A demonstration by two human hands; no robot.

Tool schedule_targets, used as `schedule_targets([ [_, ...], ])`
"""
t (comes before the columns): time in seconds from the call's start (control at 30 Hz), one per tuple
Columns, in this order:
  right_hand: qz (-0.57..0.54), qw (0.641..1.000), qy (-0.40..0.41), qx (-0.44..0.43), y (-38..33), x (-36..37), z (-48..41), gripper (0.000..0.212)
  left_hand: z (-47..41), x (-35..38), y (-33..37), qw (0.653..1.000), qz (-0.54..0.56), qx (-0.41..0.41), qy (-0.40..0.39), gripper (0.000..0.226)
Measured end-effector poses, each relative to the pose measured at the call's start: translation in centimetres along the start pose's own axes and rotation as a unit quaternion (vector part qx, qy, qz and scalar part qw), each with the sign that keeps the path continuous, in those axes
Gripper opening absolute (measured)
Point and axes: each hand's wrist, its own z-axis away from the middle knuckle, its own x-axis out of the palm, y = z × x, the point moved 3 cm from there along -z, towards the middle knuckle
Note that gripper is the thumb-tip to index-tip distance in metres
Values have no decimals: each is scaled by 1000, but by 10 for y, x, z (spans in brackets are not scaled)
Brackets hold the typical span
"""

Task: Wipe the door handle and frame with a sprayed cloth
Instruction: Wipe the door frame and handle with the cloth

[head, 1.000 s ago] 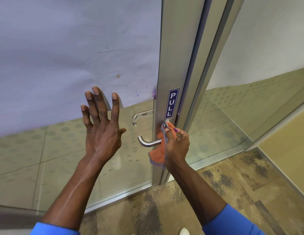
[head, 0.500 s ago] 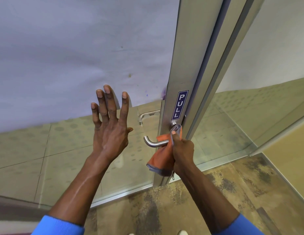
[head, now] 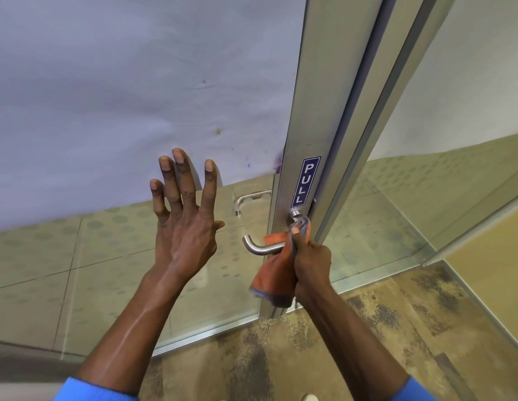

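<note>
A steel lever door handle (head: pixel 256 248) juts left from the aluminium door frame (head: pixel 318 111), just under a blue PULL label (head: pixel 305 181). My right hand (head: pixel 311 260) is shut on an orange cloth (head: pixel 273 273) with a grey edge, and presses it around the handle's base near the frame. Most of the cloth hangs below the lever. My left hand (head: pixel 184 215) is flat against the glass door (head: pixel 113 256), fingers spread, holding nothing.
The upper glass is covered by a pale purple film (head: pixel 136 82). A second handle (head: pixel 247 198) shows through the glass on the far side. A fixed glass panel (head: pixel 425 212) stands to the right. Mottled brown floor (head: pixel 367 328) lies below.
My right hand has slid the cloth from the frame below the PULL label down onto the lever's base and closed around it. My left hand stays on the glass.
</note>
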Motion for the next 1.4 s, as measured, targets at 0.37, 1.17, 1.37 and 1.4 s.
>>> schedule_targets([
  [0.37, -22, 999, -14, 20, -11, 1, -11, 38, -1, -2, 0, 1000, 3, 2, -14, 160],
  [1.17, -183, 982, -54, 6, 31, 27, 23, 33, -1, 2, -2, 1000, -6, 20, 6, 155],
  [1.37, -178, 983, -26, 19, 27, 24, 17, 35, 1, 4, -7, 999, -24, 31, 1, 155],
  [1.4, -190, 981, -26, 15, 29, 27, 19, 37, 1, 4, -7, 999, -23, 32, 2, 155],
])
